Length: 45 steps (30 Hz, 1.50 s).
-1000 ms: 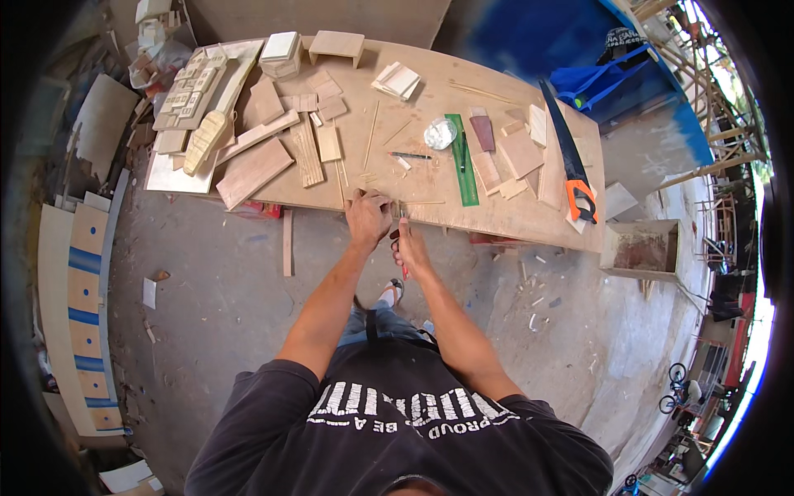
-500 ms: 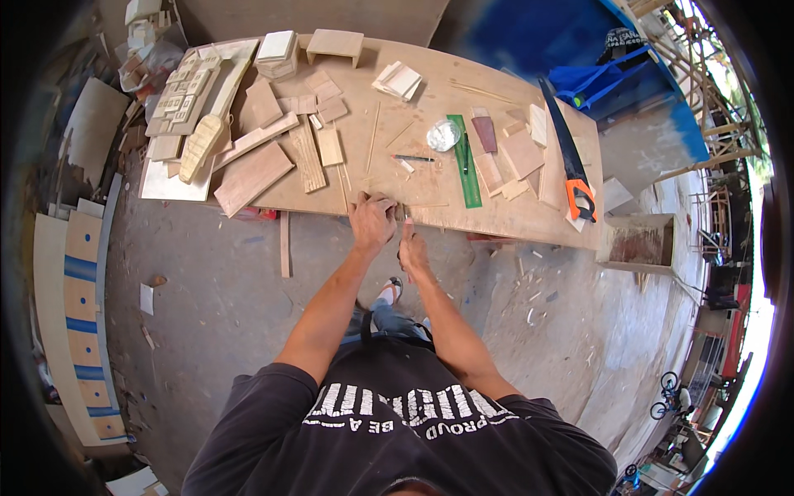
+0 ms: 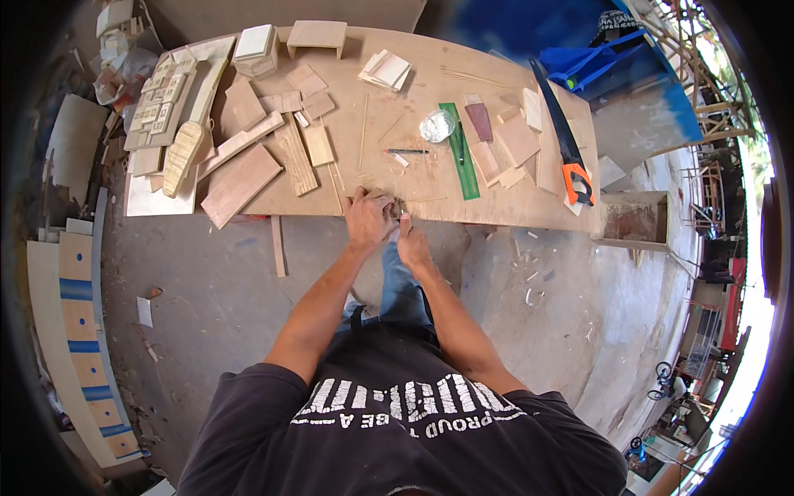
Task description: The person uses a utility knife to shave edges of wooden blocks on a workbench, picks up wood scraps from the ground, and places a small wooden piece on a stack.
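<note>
At the near edge of the plywood tabletop (image 3: 308, 207), my left hand (image 3: 368, 217) has its fingers curled over a small piece that is mostly hidden and hard to make out. Just right of it, my right hand (image 3: 412, 244) is closed on a small cutting tool (image 3: 400, 211), whose metal tip shows at the fingertips. Thin wood strips (image 3: 426, 200) lie by my fingers. Farther back are a pencil (image 3: 397, 151), a green ruler (image 3: 470, 182) and a round container with white contents (image 3: 433, 126). Wooden offcuts (image 3: 240, 184) lie to the left.
An orange-handled saw (image 3: 576, 183) lies at the table's right end, beside an open box (image 3: 633, 220). A blue board (image 3: 496, 25) with blue fabric (image 3: 595, 58) stands behind. Long boards with blue bands (image 3: 78, 331) lie at the far left, and small bicycles (image 3: 662, 380) stand far right.
The view has shifted slightly. The tool's red handle, visible a second ago, is now hidden in my right hand. More of a jeans-clad leg shows under the table edge.
</note>
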Motion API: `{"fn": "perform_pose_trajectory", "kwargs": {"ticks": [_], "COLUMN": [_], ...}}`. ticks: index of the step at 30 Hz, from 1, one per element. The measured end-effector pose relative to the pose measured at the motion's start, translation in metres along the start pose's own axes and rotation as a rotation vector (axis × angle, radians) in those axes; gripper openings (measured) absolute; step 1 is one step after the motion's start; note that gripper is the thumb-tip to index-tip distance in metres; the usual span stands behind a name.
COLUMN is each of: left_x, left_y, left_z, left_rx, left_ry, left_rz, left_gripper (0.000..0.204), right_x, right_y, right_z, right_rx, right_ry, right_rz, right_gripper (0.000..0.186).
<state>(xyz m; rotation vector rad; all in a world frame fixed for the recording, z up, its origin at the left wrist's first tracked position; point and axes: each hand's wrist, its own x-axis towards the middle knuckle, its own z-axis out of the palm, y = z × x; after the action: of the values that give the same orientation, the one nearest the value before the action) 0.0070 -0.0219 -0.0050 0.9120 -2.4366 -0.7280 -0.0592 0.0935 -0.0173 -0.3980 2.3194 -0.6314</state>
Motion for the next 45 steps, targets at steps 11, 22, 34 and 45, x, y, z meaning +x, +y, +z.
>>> {"fn": "perform_pose_trajectory", "kwargs": {"ticks": [11, 22, 34, 45], "left_x": [0.001, 0.006, -0.022, -0.012], "left_y": [-0.003, -0.024, -0.006, -0.014], "left_z": [-0.005, -0.005, 0.003, 0.001], "left_rx": [-0.061, -0.099, -0.128, -0.099], "left_ry": [-0.059, 0.05, 0.022, -0.125], "left_rz": [0.004, -0.019, 0.269, 0.307], "left_gripper": [0.01, 0.005, 0.014, 0.019], "right_x": [0.003, 0.036, 0.011, -0.019], "right_y": [-0.013, 0.017, 0.039, 0.006], "right_z": [-0.003, 0.013, 0.031, 0.006], "right_rx": [0.056, 0.114, 0.233, 0.122], "right_ry": [0.052, -0.088, -0.026, 0.056], "right_rz": [-0.052, 0.037, -0.027, -0.01], "right_gripper": [0.083, 0.096, 0.087, 0.085]}}
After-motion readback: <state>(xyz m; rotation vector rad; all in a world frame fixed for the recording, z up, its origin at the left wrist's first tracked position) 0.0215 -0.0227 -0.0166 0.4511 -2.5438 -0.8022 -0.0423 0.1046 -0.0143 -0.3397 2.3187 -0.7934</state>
